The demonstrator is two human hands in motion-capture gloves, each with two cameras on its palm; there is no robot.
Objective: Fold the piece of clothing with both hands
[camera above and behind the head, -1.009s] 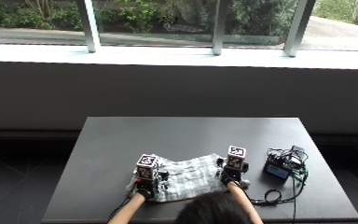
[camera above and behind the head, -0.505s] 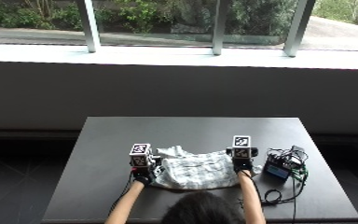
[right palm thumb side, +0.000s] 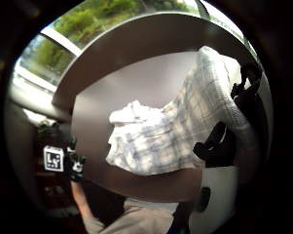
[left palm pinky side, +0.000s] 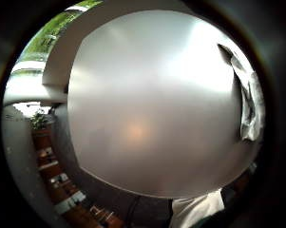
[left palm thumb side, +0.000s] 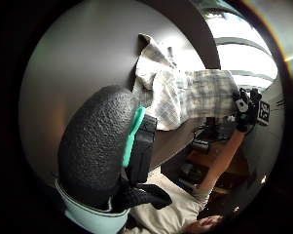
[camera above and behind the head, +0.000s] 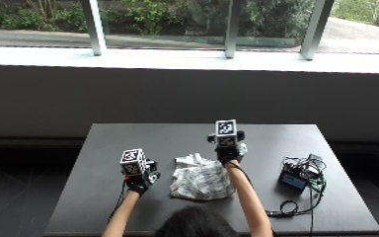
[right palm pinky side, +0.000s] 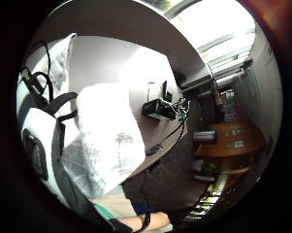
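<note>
A white plaid garment (camera above and behind the head: 199, 180) lies bunched on the dark counter (camera above and behind the head: 110, 143) just in front of me, part of it lifted. My right hand (camera above and behind the head: 227, 153) is raised beyond the heap, its grip clamped on a fold of the cloth, which drapes down from it to the pile. My left hand (camera above and behind the head: 139, 181) sits beside the garment on the counter; I cannot tell whether its fingers are apart or together. I judge the fold barely begun: no neat layers yet, smoothing and folding remain.
</note>
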